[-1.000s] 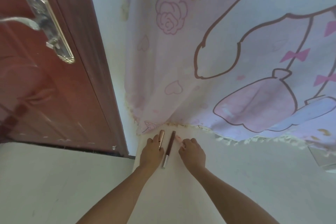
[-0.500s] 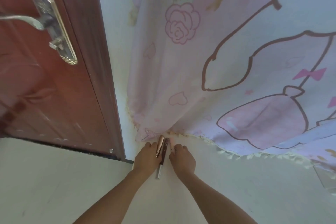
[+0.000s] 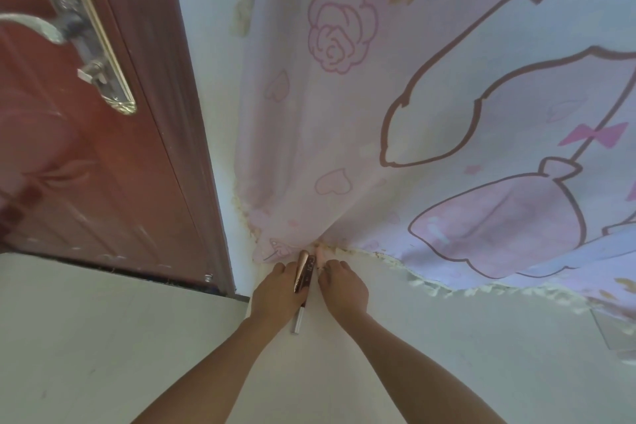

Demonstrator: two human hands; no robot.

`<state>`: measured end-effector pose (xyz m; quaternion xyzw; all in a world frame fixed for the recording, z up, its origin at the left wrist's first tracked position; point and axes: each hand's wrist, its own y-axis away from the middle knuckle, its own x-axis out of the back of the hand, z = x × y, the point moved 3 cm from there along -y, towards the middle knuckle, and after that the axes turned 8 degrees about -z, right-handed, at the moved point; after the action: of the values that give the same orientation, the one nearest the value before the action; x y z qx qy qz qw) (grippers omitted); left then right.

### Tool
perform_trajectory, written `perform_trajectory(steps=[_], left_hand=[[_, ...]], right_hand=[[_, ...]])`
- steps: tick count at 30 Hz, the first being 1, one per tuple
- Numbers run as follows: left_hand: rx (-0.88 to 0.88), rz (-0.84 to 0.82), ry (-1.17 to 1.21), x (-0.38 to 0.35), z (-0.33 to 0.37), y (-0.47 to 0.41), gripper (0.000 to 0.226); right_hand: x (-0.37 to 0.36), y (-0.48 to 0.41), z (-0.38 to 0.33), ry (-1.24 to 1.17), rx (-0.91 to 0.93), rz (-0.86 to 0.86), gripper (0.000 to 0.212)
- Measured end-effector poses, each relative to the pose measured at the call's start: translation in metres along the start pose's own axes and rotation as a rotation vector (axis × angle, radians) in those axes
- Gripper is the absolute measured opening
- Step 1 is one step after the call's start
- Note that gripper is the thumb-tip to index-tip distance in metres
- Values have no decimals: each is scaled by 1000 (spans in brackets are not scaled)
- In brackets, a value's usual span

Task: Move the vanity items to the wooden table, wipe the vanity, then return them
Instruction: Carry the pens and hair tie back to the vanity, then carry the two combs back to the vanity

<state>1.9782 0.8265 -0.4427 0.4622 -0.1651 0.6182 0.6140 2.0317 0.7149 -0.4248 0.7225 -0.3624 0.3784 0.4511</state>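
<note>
Most of the upper right of the frame is a pink printed curtain (image 3: 447, 113), its fringed hem draped onto the white vanity top (image 3: 447, 354), with a reddish-brown door (image 3: 103, 165) at upper left. Two bare forearms reach up from the bottom edge, the hands side by side at lower centre. The left hand (image 3: 275, 289) curls round a rose-gold tube (image 3: 303, 272). The right hand (image 3: 342, 286) bends its fingers by a small pink item (image 3: 320, 253), grip unclear, and a slim dark pencil (image 3: 298, 319) lies between the hands.
</note>
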Motion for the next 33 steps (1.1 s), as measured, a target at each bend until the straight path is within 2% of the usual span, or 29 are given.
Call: perform_trajectory(steps=[3,6,8,11,14,18,21,25,28,31,33], left_hand=[[-10,17,-24,-1,-2,2,41],[-49,129,-82,4,-4,5,28],[-124,202,-138,7,-5,8,15],[-191,265,-219,8,-11,8,9],[-194,296,-235,7,-17,9,27],[-207,287,-248,7,-18,8,27],[-194,237,-224,10,-18,12,12],[-181,182,-163,11,-19,21,2],[-128,114,-236,12,-22,27,23],[-156,127,-182,12,-30,40,29],[-150,131,-247,10,-41,44,32]], right_hand=[[2,4,3,110,77,11,34],[2,5,7,231,151,16,49],[0,1,9,235,187,6,40],[1,-3,10,252,228,-11,43],[3,-1,10,255,246,-4,48],[9,10,11,254,263,64,49],[12,22,13,243,256,74,48],[21,39,15,280,257,244,37],[24,51,16,358,223,246,35],[21,60,16,401,215,256,36],[16,64,14,401,232,244,42]])
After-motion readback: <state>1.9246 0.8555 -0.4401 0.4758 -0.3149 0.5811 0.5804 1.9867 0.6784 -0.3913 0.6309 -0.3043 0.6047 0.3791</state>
